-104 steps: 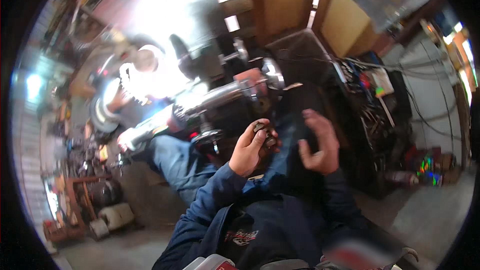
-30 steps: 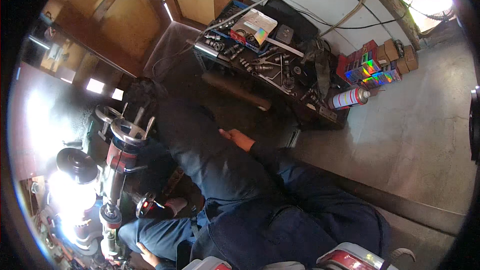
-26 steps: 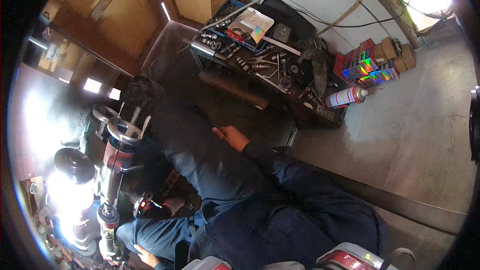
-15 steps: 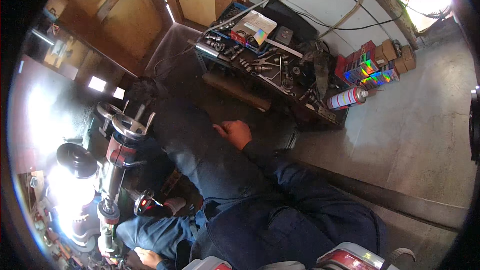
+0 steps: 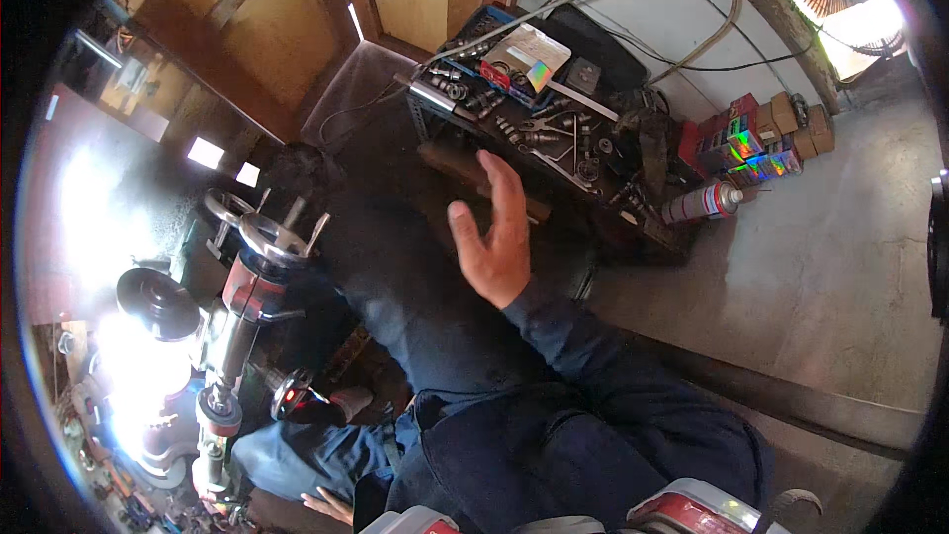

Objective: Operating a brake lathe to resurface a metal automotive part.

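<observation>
Left: a black, round disc (image 5: 156,299) stands above a patch of white glare, beside a red-bodied metal machine (image 5: 247,292) bearing a polished steel handwheel (image 5: 277,239). Below, a smaller chrome handwheel (image 5: 291,389) sits near the blue trouser leg (image 5: 297,457). At the lower edge, the left hand (image 5: 329,504) lies next to that leg, fingers extended; part of it is hidden, and whether it holds anything cannot be told.

Centre: the right hand (image 5: 497,245) hangs over the dark trouser leg (image 5: 425,277), palm empty, thumb well apart from the fingers, touching nothing visible. It is nearest to the long front edge of a dark metal bench (image 5: 658,235).

Right: on the bench, a silver, fork-ended steel tool (image 5: 544,126) lies near the front edge among small metal parts; a white card box with a red side (image 5: 529,47) is farther back. A white-and-red spray can (image 5: 702,203) is tilted just beside the right front corner.

Handling, as a judgement: the open right hand does best kept clear of the front edge. Any grasp among such crowded pieces calls for fingertips from above, not a sweep, with the elbow away from the can's corner.
</observation>
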`<action>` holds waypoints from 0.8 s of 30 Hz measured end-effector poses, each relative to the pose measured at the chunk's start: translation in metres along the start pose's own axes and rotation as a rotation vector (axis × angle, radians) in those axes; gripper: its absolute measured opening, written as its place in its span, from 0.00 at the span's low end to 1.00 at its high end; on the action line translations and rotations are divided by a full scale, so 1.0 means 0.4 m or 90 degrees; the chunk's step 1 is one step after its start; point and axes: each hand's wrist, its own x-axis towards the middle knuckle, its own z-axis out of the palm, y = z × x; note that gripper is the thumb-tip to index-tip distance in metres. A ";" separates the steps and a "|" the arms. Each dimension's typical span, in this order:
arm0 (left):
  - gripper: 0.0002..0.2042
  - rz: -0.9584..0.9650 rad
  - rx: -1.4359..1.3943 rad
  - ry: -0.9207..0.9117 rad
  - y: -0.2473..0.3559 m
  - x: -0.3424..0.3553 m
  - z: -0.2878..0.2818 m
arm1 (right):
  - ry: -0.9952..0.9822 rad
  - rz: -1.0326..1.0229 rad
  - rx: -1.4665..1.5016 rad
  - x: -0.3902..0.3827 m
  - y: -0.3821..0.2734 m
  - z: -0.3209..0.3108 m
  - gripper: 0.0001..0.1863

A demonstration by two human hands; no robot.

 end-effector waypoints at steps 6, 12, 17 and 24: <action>0.38 -0.026 -0.028 0.025 -0.019 0.023 0.007 | -0.384 -0.162 -0.117 -0.064 -0.097 0.076 0.46; 0.39 -0.055 -0.056 0.043 -0.053 0.030 0.003 | -0.128 -0.271 -0.040 -0.046 -0.175 0.068 0.47; 0.40 -0.085 -0.093 0.060 -0.031 0.029 0.015 | -0.312 -0.271 -0.176 -0.047 -0.179 0.111 0.44; 0.41 -0.084 -0.147 0.079 -0.029 0.072 0.016 | -0.398 -0.296 -0.243 -0.053 -0.158 0.137 0.42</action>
